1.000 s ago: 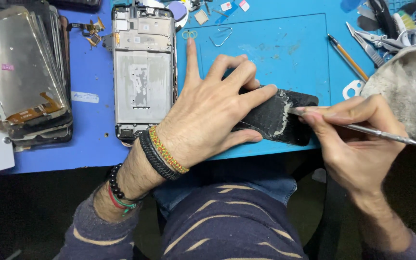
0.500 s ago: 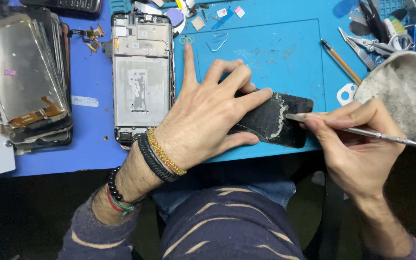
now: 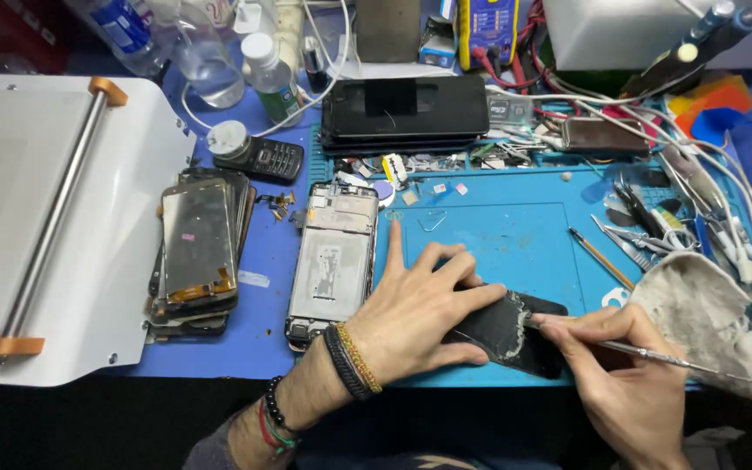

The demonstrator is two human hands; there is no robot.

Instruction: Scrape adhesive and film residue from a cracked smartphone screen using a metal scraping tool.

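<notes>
My left hand (image 3: 419, 309) lies flat with spread fingers on a cracked black phone screen (image 3: 515, 331), pinning it to the blue work mat (image 3: 498, 231). My right hand (image 3: 620, 365) grips a thin metal tool (image 3: 672, 359) like a pen, its tip touching the whitish scraped patch on the screen. Just left of my left hand lies an opened phone frame (image 3: 334, 261), back side up.
A stack of removed screens (image 3: 198, 248) sits left of the frame, beside a white machine with a metal bar (image 3: 54, 226). A dirty cloth (image 3: 707, 313), tweezers and tools (image 3: 646, 231) lie at right. Bottles (image 3: 267, 74), a small keypad phone (image 3: 258, 157) and a black phone (image 3: 406, 109) stand behind.
The view has tilted up, so the back of the bench now shows. Both hands hold the same pose on the screen, the tool tip still at the scraped patch.
</notes>
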